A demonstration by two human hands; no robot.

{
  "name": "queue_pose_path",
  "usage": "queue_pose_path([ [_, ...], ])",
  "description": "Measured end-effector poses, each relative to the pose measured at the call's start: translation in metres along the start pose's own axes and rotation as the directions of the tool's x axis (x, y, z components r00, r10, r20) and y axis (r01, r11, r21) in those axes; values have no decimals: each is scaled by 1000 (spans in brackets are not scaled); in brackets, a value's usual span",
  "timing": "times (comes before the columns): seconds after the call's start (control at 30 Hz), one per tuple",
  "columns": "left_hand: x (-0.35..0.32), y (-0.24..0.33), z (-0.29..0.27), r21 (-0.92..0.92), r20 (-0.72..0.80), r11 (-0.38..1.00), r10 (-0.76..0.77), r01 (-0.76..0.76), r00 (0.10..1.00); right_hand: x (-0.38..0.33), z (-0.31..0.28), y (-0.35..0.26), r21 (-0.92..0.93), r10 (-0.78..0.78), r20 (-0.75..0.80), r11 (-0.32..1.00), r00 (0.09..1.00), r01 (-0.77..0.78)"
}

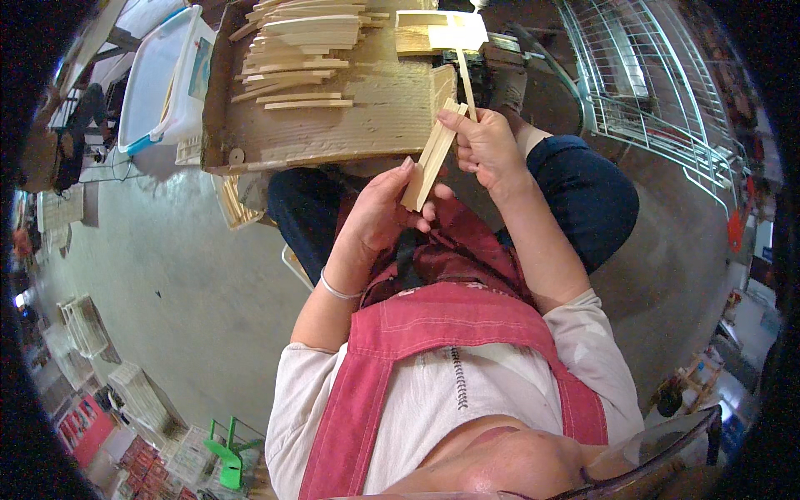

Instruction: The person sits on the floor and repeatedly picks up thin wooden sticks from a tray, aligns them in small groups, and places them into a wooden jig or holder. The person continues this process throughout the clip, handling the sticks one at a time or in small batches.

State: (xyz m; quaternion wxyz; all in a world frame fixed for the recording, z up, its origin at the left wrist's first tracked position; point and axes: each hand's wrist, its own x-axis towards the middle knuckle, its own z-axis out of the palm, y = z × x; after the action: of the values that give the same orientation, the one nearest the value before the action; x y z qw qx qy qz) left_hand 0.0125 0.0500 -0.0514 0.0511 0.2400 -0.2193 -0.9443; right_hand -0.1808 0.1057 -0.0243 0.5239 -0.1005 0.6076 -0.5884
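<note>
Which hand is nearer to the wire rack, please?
Right. The right hand is left of the wire rack; the left hand is farther left, at the lower end of the wooden strips.

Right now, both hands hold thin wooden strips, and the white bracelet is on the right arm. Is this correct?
Not quite: the head view shows the white bracelet on the left arm. The left hand and right hand do hold thin wooden strips.

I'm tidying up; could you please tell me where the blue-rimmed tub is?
In the head view, the blue-rimmed tub is upper left, just left of the cardboard.
</note>
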Motion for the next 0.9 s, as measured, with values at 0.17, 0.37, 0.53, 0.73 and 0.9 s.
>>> queue_pose_path([
  [0.17, 4, 2, -2, -70, -78, 997, 25, -31, 997, 4, -1, 0, 25, 52, -60, 998, 997, -51],
  [0.37, -10, 27, -3, 294, -290, 904, 392, -309, 873, 22, -10, 2, 37, -112, -255, 991, 960, 125],
  [0.53, -10, 40, -11, 463, -257, 812, 507, -356, 823, 50, -3, 0, 64, -171, -321, 977, 931, 202],
  [0.73, -14, 42, -24, 504, -239, 788, 520, -353, 820, 41, 4, -16, 63, -164, -138, 983, 977, 174],
  [0.9, -11, 45, -15, 519, -269, 785, 527, -339, 806, 54, 13, -7, 200, -162, -271, 955, 949, 220],
])
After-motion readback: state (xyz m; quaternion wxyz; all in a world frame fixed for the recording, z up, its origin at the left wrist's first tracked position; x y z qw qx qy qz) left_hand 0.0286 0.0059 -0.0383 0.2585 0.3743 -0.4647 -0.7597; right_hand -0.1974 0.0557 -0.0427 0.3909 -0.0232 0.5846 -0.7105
